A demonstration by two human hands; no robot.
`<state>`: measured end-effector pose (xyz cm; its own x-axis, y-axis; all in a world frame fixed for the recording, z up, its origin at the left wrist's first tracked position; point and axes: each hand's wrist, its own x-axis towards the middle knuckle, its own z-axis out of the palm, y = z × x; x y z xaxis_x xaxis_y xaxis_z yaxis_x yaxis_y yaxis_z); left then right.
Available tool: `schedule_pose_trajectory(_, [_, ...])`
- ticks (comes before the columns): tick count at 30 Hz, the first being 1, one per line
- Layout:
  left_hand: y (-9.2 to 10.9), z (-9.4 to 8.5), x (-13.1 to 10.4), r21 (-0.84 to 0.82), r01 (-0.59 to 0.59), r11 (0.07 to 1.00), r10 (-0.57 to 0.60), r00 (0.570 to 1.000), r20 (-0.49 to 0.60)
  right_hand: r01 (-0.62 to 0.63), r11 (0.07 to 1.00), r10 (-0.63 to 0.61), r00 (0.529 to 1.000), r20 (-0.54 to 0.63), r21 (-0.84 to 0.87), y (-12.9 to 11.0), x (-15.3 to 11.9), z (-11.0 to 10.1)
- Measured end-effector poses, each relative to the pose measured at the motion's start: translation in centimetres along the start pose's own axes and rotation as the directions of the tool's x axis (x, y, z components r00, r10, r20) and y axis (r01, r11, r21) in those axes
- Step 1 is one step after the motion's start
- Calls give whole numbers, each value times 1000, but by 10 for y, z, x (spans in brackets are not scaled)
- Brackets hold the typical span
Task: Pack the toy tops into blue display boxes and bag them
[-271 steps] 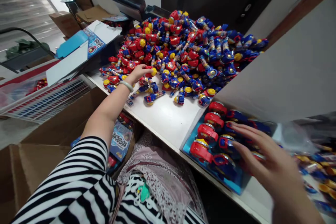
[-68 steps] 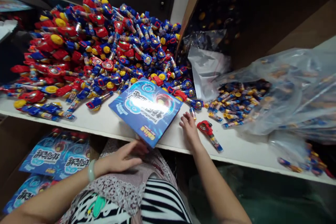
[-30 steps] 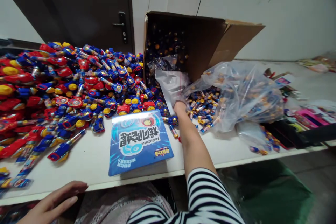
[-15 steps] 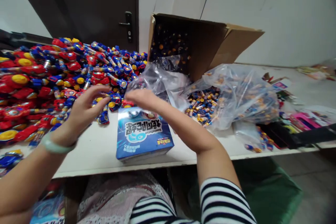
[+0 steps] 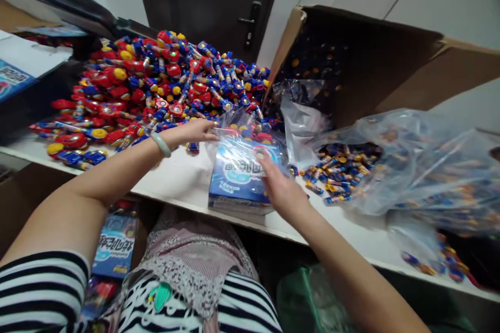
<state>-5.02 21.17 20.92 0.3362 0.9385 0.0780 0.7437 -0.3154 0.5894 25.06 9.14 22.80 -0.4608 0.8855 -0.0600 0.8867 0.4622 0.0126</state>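
Observation:
A blue display box (image 5: 238, 169) with upside-down lettering stands near the table's front edge, toys showing at its far, open side. Clear plastic film (image 5: 234, 138) lies over its top and catches the light. At the box's far left corner, my left hand (image 5: 197, 131) pinches the film's edge. My right hand (image 5: 282, 187) is at the box's right side, one fingertip over the printed top; its other fingers are hidden or blurred, so its grip is unclear. A large heap of red, blue and yellow toys (image 5: 156, 83) lies beyond my left hand.
An open cardboard carton (image 5: 390, 67) stands at the back right. In front of it, a clear bag (image 5: 429, 166) spills small candy-like tubes (image 5: 344, 169). At far left is another blue box (image 5: 15, 80). Below the table edge sits a printed blue box (image 5: 115, 244).
The view has swung left. Clear film now covers the box top. My left hand has closed on its edge, and my right hand has come back from the far side to the box's right.

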Motion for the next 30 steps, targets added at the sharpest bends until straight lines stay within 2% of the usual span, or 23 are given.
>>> schedule_pose_trajectory(1, [2,-4,-12,-72,-22,997,23,1000,8,-71,997,72,997,-33,11,6,0,-2])
schedule_pose_trajectory(3, [17,-12,-27,-138,-105,985,104,994,-15,-112,994,112,983,-145,3,8,9,-11])
schedule_pose_trajectory(6, [50,-27,-33,-141,-217,966,186,961,-204,-33,997,5,927,-374,-69,0,38,-28])
schedule_pose_trajectory(8, [67,-39,-32,-125,-234,964,191,940,-284,-27,993,-25,910,-415,-119,-2,63,-38])
schedule_pose_trajectory(10, [73,-52,-33,-111,-224,968,184,940,-286,-84,989,30,923,-384,-124,2,83,-48])
schedule_pose_trajectory(12, [70,-62,-38,-49,-183,982,168,961,-221,-122,988,77,920,-384,-94,10,94,-57])
schedule_pose_trajectory(14, [61,-68,-41,80,-128,988,139,979,-151,-125,989,81,899,-431,-75,15,96,-65])
schedule_pose_trajectory(16, [52,-70,-37,188,-78,979,111,978,-175,-125,986,65,894,-444,-109,12,94,-71])
schedule_pose_trajectory(17, [48,-70,-33,185,-55,981,94,974,-208,-129,981,55,903,-427,-147,8,93,-72])
schedule_pose_trajectory(18, [46,-70,-26,136,-33,990,65,969,-240,-127,973,41,916,-398,-191,2,91,-73])
schedule_pose_trajectory(21, [44,-71,-5,-144,16,989,-61,949,-309,-56,948,-33,961,-273,-312,-14,88,-71])
schedule_pose_trajectory(23, [45,-72,1,-243,3,970,-102,911,-399,-24,935,-59,973,-223,-353,-14,86,-68])
schedule_pose_trajectory(24, [45,-71,0,-233,-17,972,-91,892,-443,-31,932,-50,976,-211,-362,-9,85,-66])
schedule_pose_trajectory(25, [44,-69,-3,-192,-34,981,-58,890,-453,-61,929,-19,978,-210,-366,-1,85,-64])
schedule_pose_trajectory(27, [40,-61,-11,-42,-43,998,25,933,-359,-159,923,82,971,-224,-350,22,89,-60])
schedule_pose_trajectory(29, [34,-55,-14,107,18,994,11,964,-267,-281,917,219,948,-230,-284,49,97,-60])
schedule_pose_trajectory(30, [32,-56,-11,134,62,989,-20,956,-292,-339,912,285,929,-236,-232,61,103,-62])
